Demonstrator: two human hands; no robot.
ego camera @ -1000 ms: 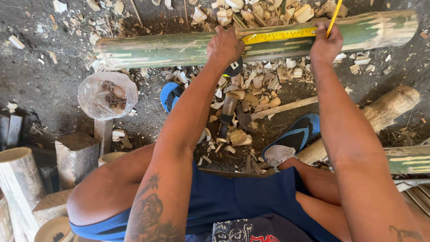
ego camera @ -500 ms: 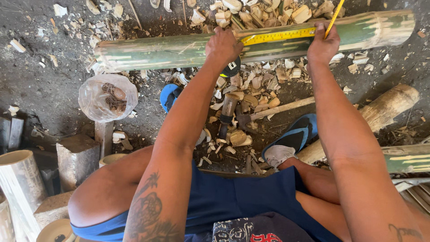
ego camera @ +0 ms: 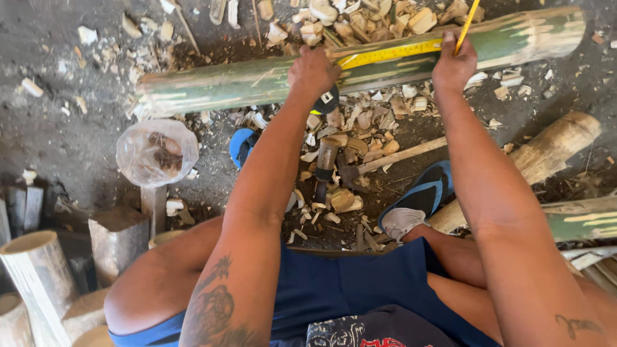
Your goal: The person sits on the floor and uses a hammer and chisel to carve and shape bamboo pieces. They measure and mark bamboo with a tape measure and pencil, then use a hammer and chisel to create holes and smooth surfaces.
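A seated person stretches a yellow tape measure (ego camera: 385,54) along a green bamboo pole (ego camera: 257,80) lying across the top of the frame on dirt strewn with wood chips (ego camera: 360,119). The left hand (ego camera: 313,74) presses down on the pole at upper centre, fingers closed over the tape's case end. The right hand (ego camera: 454,64), upper right, pins the tape to the pole while gripping a yellow pencil (ego camera: 468,22). A hammer (ego camera: 379,160) lies among the chips at centre; a clear plastic bag (ego camera: 156,153) sits at left, cut bamboo sections (ego camera: 29,270) at lower left.
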